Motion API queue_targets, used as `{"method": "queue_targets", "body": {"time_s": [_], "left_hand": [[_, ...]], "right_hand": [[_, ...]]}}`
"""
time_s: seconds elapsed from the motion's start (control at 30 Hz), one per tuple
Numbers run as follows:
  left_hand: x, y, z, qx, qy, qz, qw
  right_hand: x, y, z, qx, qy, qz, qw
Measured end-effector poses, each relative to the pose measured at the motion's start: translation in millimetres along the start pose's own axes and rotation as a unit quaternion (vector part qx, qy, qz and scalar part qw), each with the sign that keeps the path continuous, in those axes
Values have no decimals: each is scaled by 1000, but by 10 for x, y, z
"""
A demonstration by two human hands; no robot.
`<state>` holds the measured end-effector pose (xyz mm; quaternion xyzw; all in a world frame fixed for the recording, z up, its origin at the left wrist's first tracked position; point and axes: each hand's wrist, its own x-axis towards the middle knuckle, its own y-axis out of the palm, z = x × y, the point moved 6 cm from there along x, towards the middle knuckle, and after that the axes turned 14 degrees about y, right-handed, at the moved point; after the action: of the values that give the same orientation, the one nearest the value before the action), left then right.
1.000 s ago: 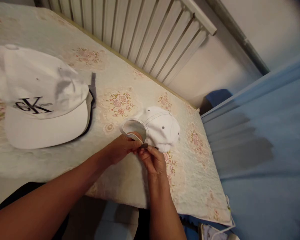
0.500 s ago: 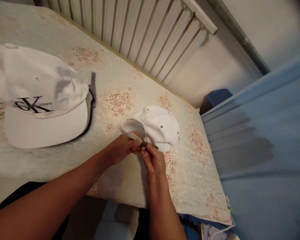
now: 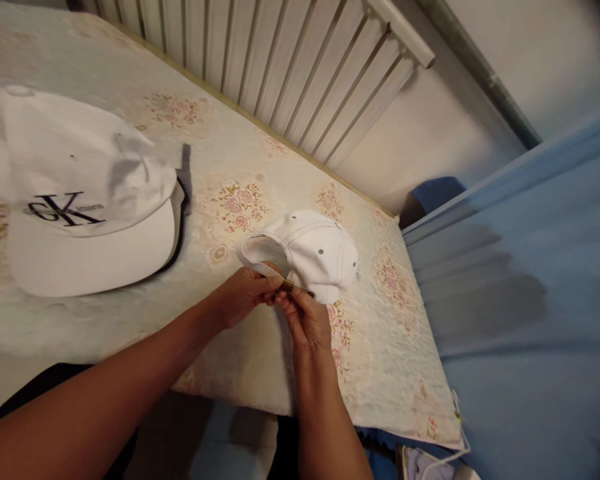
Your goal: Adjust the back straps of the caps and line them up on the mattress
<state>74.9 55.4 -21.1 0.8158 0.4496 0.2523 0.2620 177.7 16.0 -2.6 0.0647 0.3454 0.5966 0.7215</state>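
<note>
My left hand point(image 3: 250, 295) pinches the strap point(image 3: 256, 266) of the white cap point(image 3: 325, 252), and my right hand point(image 3: 309, 319) pinches the shiny metal buckle point(image 3: 287, 285) on it. The cap is just past my hands, round and soft, with stitched lines and tiny holes. Left of them, another cap point(image 3: 95, 250) with black letters lies on puffy, flowery cloth point(image 3: 205, 293).

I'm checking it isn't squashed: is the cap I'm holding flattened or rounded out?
Rounded out: the held cap bulges outward, its opening gapes, and the left hand and right hand pinch it at the clasp.
</note>
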Motion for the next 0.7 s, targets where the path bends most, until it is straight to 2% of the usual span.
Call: {"method": "queue_targets", "body": {"time_s": [0.23,0.4,0.6,0.7], "left_hand": [[-5,18,-13,8,1,5,1000],[-17,32,-44,35,15,0,999],[-20,71,-90,41,49,-3,998],[-23,69,-94,63,56,-10,996]], "right_hand": [[6,-17,-15,8,3,-10,1000],[32,-24,-32,2,5,-6,1000],[34,13,-24,-21,-2,27,999],[34,5,-25,-24,4,15,1000]]}}
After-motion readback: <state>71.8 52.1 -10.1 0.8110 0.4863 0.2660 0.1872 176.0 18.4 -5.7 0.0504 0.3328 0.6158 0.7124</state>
